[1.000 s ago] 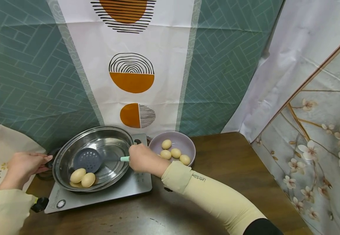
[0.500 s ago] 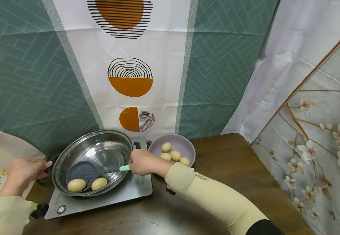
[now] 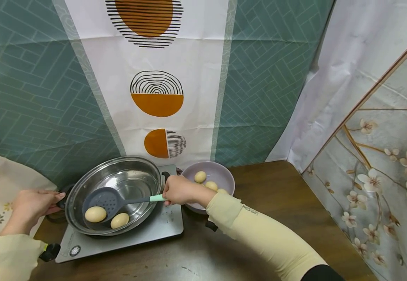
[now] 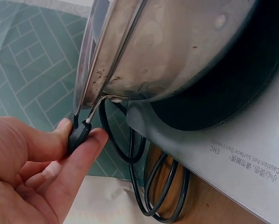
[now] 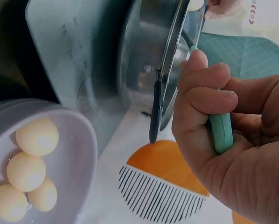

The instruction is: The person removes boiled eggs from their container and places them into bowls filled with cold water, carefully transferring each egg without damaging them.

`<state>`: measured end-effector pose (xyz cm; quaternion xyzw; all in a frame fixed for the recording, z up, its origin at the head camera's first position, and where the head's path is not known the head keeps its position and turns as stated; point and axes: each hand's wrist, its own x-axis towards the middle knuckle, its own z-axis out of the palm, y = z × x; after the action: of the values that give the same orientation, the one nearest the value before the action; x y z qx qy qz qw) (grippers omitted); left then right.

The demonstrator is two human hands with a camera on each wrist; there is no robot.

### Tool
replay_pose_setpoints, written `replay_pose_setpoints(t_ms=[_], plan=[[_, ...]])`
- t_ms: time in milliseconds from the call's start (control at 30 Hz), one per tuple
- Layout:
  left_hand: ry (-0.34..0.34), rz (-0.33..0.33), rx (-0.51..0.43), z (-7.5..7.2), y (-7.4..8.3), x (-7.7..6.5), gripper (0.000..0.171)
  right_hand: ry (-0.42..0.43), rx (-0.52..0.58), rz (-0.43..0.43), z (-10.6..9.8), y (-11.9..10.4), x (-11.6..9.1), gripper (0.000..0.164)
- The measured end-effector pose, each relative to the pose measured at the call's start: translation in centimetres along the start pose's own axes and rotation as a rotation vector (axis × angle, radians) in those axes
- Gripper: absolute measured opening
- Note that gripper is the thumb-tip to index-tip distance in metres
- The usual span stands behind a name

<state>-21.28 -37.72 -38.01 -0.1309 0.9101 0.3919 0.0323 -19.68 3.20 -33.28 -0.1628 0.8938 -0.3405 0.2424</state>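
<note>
My left hand (image 3: 34, 205) pinches the black side handle (image 4: 79, 136) of a wide steel pan (image 3: 133, 183) between thumb and fingers. In my right hand (image 3: 183, 191) is the mint-green grip (image 5: 221, 133) of a slotted skimmer (image 3: 102, 201), with the fingers curled around it. The skimmer's dark grey perforated head lies low inside the pan. One pale egg (image 3: 95, 214) rests at the skimmer head's near edge. A second egg (image 3: 120, 221) lies just right of the head, near the pan's front wall.
The pan stands over a silver induction cooker (image 3: 126, 244) on a brown wooden table (image 3: 259, 203). Right of it, partly behind my right arm, is a lilac bowl (image 3: 224, 173) with several eggs (image 5: 26, 171). Black cable (image 4: 170, 196) loops below the left handle. Printed cloth (image 3: 259, 78) hangs behind.
The skimmer head has moved toward the pan's front, and the two eggs have separated, one at its edge and one to its right. My left hand keeps its hold on the handle.
</note>
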Motion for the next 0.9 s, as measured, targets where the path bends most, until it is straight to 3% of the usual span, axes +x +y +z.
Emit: replay_pose_setpoints(t_ms=[100, 433, 567, 900], plan=[[0.001, -0.022, -0.002, 0.0, -0.1, 0.0, 0.057, -0.002, 0.033, 0.036, -0.5, 0.5, -0.2, 0.019], [0.013, -0.022, 0.025, 0.2, 0.2, 0.0, 0.060, 0.096, 0.013, 0.013, -3.8, 3.0, -1.6, 0.027], [0.024, -0.016, 0.038, 0.5, 0.3, 0.0, 0.058, 0.101, 0.074, 0.026, -4.9, 3.9, -2.2, 0.029], [0.026, -0.049, 0.055, 0.2, 0.4, -0.1, 0.060, 0.122, 0.056, 0.016, -5.7, 5.2, -2.9, 0.024]])
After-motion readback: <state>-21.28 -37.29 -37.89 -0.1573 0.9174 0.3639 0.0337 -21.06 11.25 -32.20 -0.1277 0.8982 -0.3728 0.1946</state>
